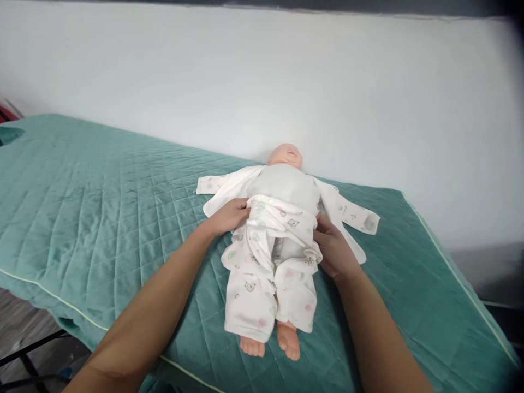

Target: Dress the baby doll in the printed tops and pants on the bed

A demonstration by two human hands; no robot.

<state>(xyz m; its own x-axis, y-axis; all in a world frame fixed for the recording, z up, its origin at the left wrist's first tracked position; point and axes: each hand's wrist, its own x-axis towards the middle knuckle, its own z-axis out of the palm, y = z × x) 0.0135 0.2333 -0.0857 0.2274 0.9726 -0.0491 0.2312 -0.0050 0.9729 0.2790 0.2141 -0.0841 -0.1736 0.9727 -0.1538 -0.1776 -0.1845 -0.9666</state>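
A baby doll [285, 155] lies on its back on a teal quilted table [102, 207], head toward the wall. White printed trousers [266, 273] cover its legs, and its bare feet stick out below. An open white jacket [347, 210] is spread under its grey torso. My left hand [227, 216] grips the trousers' waistband at the doll's left hip side. My right hand [333, 248] holds the waistband on the other side, fingers curled into the fabric.
A plain white wall [286, 82] runs right behind the table. The table's near edge has pale piping [49, 297], with dark metal legs and floor below at the lower left. Its right edge drops off near a dark floor strip.
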